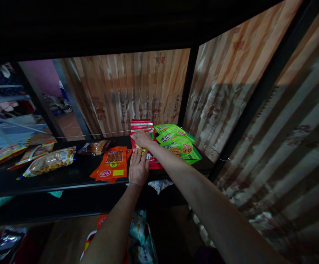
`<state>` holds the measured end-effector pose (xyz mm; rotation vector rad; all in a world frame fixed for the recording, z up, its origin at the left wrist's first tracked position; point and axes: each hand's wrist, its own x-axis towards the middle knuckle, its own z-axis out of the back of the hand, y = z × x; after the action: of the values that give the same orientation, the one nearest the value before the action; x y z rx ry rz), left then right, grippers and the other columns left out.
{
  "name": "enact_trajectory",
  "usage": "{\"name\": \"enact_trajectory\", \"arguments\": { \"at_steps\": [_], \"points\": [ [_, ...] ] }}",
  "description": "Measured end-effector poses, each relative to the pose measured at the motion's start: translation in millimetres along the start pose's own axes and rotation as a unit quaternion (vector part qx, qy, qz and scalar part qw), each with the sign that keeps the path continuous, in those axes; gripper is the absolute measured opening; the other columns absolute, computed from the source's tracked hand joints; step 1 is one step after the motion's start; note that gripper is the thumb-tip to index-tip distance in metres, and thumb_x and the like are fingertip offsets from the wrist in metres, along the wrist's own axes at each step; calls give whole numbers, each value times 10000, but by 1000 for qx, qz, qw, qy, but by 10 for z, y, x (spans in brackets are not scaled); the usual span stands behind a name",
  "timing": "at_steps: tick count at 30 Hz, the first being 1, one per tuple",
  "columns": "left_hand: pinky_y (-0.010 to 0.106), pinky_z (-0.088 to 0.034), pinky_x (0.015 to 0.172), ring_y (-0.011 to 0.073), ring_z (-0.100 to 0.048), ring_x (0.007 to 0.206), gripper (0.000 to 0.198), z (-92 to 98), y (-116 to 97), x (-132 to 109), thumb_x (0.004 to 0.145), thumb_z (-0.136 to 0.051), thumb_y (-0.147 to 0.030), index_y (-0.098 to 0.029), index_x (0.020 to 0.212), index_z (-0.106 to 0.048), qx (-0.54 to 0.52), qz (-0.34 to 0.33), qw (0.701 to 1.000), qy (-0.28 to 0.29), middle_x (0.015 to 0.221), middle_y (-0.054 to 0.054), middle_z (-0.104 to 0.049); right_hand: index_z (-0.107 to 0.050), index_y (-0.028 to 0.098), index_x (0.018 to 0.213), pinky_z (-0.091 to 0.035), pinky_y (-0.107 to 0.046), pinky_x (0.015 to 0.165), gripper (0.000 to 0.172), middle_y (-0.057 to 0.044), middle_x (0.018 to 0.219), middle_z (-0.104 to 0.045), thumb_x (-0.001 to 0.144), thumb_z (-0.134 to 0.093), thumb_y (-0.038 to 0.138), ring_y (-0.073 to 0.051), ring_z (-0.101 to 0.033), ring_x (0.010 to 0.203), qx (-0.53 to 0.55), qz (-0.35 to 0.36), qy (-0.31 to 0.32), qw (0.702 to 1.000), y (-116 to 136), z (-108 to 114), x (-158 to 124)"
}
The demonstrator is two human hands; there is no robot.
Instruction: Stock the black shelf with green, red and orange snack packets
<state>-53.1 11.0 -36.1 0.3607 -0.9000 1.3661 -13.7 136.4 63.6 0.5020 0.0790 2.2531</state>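
Observation:
A red snack bag (155,163) lies on the black shelf between orange packets and green packets. My left hand (138,167) rests flat on its lower left part, fingers stretched out. Across its upper part lies my right hand (143,140), bent to the left with the fingers out over the bag. Both hands touch the bag from above and hide much of its print. Close by on the right, several green snack packets (175,141) overlap in a fan. On the left are stacked orange packets (112,165).
Further left on the shelf (93,185) lie a brown packet (95,147) and a clear-fronted snack bag (51,161). A thin wire (104,134) runs along the back edge. Black posts (188,86) and curtains (126,91) stand behind. Below is a container with teal packets (138,227).

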Motion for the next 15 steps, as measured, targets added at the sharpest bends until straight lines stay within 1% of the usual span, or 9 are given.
{"name": "enact_trajectory", "arguments": {
  "at_steps": [2, 4, 6, 7, 9, 11, 13, 15],
  "points": [
    [462, -318, 1109, 254, -333, 1366, 379, -2, 3, -4, 892, -453, -232, -173, 1250, -562, -1, -1, 1000, 0, 1416, 114, -461, -693, 169, 1001, -368, -316, 980, 358, -110, 1130, -670, 952, -359, 288, -217, -550, 1112, -13, -20, -24, 999, -76, -2, 40],
    [464, -319, 1108, 259, -314, 1374, 377, -1, 4, -5, 898, -443, -239, -166, 1248, -563, 3, -4, 1000, 2, 1421, 112, -456, -683, 173, 1044, -346, -357, 1004, 341, -110, 1157, -661, 944, -371, 266, -245, -490, 1187, -35, -40, -50, 997, -166, 13, 81],
    [468, -316, 1110, 266, -309, 1376, 377, 1, 1, -4, 903, -434, -241, -155, 1246, -566, 7, -5, 1000, 3, 1419, 114, -458, -676, 192, 1082, -336, -393, 1009, 312, -106, 1158, -662, 924, -414, 258, -271, -449, 1228, -45, -54, -50, 996, -241, 42, 131],
    [470, -315, 1110, 267, -309, 1376, 378, 2, 0, -4, 904, -432, -242, -154, 1247, -565, 8, -5, 1000, 4, 1420, 114, -457, -670, 205, 1102, -339, -399, 1003, 305, -104, 1155, -664, 914, -435, 258, -274, -457, 1222, -42, -58, -41, 997, -269, 58, 161],
    [476, -314, 1109, 267, -306, 1378, 382, 2, -3, -4, 904, -432, -243, -160, 1255, -560, 9, -5, 1000, 6, 1426, 113, -449, -671, 219, 1110, -363, -387, 975, 299, -104, 1139, -672, 903, -461, 269, -267, -516, 1161, -33, -64, -21, 997, -306, 86, 227],
    [482, -310, 1111, 263, -298, 1382, 390, 0, -3, -8, 905, -430, -245, -175, 1269, -548, 10, -7, 1000, 8, 1432, 106, -442, -697, 226, 1057, -392, -355, 936, 275, -94, 1110, -687, 889, -489, 291, -252, -570, 1091, -27, -70, -12, 997, -322, 110, 295],
    [480, -306, 1114, 260, -295, 1383, 397, -2, 0, -12, 907, -425, -248, -184, 1282, -537, 12, -13, 1000, 8, 1434, 97, -442, -716, 243, 1004, -409, -311, 900, 236, -62, 1081, -701, 861, -537, 299, -232, -594, 1056, -18, -71, -11, 997, -329, 136, 361],
    [474, -310, 1113, 263, -302, 1380, 400, -2, 2, -15, 907, -423, -252, -179, 1284, -536, 15, -17, 1000, 9, 1431, 95, -446, -720, 259, 994, -421, -267, 853, 216, -24, 1058, -711, 821, -593, 284, -210, -610, 1025, 1, -73, -4, 997, -330, 167, 419]
  ]
}}
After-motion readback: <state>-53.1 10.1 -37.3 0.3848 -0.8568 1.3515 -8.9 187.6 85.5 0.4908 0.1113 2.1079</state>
